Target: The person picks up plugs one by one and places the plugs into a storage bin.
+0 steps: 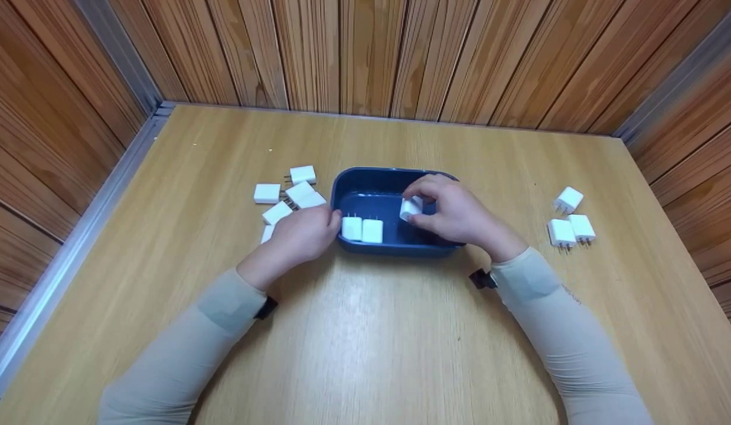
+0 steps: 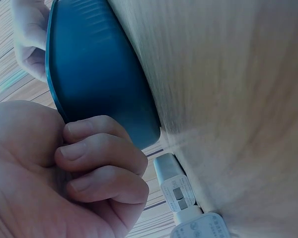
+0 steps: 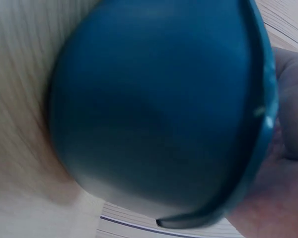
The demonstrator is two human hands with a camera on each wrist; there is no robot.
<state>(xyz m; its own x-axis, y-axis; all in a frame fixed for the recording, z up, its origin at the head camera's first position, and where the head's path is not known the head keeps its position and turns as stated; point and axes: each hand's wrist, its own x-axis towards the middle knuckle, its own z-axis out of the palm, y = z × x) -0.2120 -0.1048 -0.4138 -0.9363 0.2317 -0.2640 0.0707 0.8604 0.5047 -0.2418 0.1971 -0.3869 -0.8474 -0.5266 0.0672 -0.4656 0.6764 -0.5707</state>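
Observation:
My right hand (image 1: 460,209) pinches a white plug-in charger (image 1: 411,208) between thumb and fingers, over the right part of a dark blue plastic box (image 1: 395,250). Inside the box, two more white chargers (image 1: 362,230) sit side by side in the front left corner, prongs pointing to the back. At the box's left end is my left hand (image 1: 306,231), fingers curled and thumb at the rim. The left wrist view shows its curled fingers (image 2: 107,158) against the box wall (image 2: 99,64); the exact contact at the rim is hidden. The right wrist view shows mostly the box's outer wall (image 3: 154,109).
Several white chargers (image 1: 267,193) lie loosely grouped left of the box, some partly behind the left hand. To the right, three more chargers (image 1: 561,232) lie close together. Wood-panelled walls (image 1: 371,59) border the wooden table (image 1: 365,330) at the back and sides.

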